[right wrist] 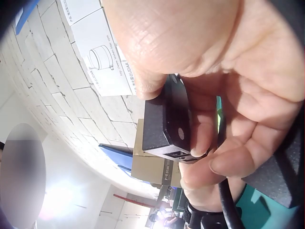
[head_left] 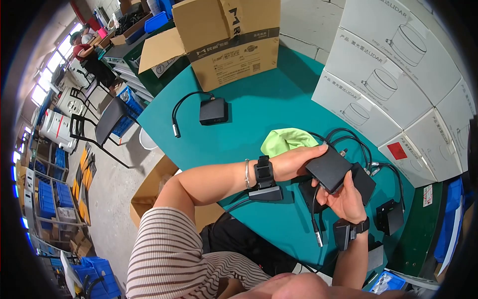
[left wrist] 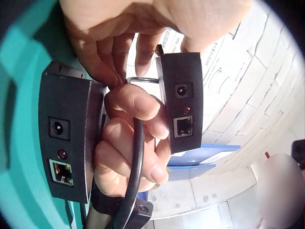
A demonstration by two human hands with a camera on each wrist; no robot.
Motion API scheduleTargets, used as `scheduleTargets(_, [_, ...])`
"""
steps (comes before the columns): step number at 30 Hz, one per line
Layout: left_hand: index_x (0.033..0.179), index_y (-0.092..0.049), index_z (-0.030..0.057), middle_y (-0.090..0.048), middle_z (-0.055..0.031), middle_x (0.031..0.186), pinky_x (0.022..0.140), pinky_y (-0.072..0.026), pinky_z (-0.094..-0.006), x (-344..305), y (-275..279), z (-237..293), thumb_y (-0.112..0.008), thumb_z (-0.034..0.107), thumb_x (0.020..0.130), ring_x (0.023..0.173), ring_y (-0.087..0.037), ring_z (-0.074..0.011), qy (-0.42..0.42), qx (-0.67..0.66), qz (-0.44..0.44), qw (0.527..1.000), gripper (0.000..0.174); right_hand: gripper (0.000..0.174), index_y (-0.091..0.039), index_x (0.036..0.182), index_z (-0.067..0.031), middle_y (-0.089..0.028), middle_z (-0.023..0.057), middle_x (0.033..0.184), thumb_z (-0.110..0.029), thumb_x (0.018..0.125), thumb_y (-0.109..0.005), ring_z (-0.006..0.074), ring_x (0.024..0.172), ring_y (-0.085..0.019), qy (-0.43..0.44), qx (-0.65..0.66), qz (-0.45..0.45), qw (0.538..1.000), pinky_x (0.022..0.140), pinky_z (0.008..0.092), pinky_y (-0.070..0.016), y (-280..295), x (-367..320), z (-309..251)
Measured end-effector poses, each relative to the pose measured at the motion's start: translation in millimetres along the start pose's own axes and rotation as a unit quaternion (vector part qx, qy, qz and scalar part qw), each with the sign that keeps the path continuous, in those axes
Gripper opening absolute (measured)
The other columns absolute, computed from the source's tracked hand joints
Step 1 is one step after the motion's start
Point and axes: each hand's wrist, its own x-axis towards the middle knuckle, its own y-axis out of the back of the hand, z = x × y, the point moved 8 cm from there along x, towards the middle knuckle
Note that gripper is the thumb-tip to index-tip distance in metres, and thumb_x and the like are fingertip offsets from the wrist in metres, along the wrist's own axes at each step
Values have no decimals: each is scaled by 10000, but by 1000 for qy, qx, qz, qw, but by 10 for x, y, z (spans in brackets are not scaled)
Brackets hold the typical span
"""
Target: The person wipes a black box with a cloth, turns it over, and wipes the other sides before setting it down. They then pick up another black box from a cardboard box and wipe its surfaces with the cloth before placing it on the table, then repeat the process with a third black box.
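Note:
Both hands hold a small black box (head_left: 328, 169) above the table. My left hand (head_left: 291, 163) grips its far left side, thumb on the top face. From the near side, my right hand (head_left: 347, 202) grips the box with its thumb along the edge and its fingers curled beneath. A round power socket and a network port show on the box's end (left wrist: 183, 102) in the left wrist view. A black cable (left wrist: 137, 157) passes by the right fingers, and a metal plug (head_left: 318, 239) hangs below the hands. Another black box (head_left: 366, 184) lies just behind, partly hidden.
On the green table (head_left: 249, 107) are a separate black box with cable (head_left: 213, 110), a lime-green cloth (head_left: 286, 141) and another black box (head_left: 391, 218) at right. White LIDAR cartons (head_left: 378, 82) are stacked at the back right. A brown carton (head_left: 236, 55) stands at the back.

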Motion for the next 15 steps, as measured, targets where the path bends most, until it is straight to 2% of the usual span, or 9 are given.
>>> scheduleTargets(2, [1228, -551, 42, -627, -26, 1042, 697, -485, -270, -3, -29, 10, -386, 460, 1003, 855, -585, -113, -1, 0, -3, 1000, 502, 626, -415, 1313, -25, -574, 166, 1063, -537, 999, -237, 187, 732, -542, 0, 0, 0, 1000, 677, 303, -450, -2, -1, 0])
scheduleTargets(4, [1096, -589, 39, -629, -40, 868, 656, -466, -267, 2, -10, 18, -335, 463, 1014, 657, -553, -125, -9, 6, 37, 999, 500, 633, -417, 1309, -18, -574, 165, 1063, -539, 998, -237, 187, 731, -541, 0, -3, -3, 1000, 678, 303, -451, -13, 1, -9])
scheduleTargets(8, [1096, -587, 42, -627, -41, 867, 656, -463, -264, -10, 0, 28, -340, 465, 1013, 652, -548, -125, -8, 3, 48, 999, 497, 641, -422, 1305, -13, -575, 161, 1063, -542, 997, -231, 188, 730, -540, 0, -5, 2, 1000, 672, 304, -446, -10, -3, -7])
scheduleTargets(10, [1219, -558, 37, -639, -39, 967, 635, -485, -271, 3, -39, 34, -360, 457, 1010, 756, -588, -125, -17, 9, -15, 1000, 509, 645, -431, 1298, -12, -576, 157, 1064, -543, 998, -223, 190, 727, -538, -2, -7, 3, 1000, 664, 305, -440, -10, -2, -8])
scheduleTargets(13, [1204, -565, 31, -641, -51, 942, 599, -482, -268, 21, -25, 22, -340, 458, 1014, 717, -585, -131, -22, 13, -6, 1000, 518, 643, -473, 1261, -8, -583, 164, 1007, -512, 1012, -162, 181, 656, -535, 7, -9, 41, 999, 599, 285, -440, -8, -1, -5])
scheduleTargets(15, [1194, -567, 28, -641, -54, 943, 594, -483, -268, 24, -19, 22, -339, 461, 1013, 720, -586, -132, -27, 13, -7, 1000, 522, 645, -476, 1255, -6, -585, 163, 1005, -516, 1011, -164, 180, 651, -533, 4, -12, 48, 999, 597, 284, -438, -19, 0, -3])
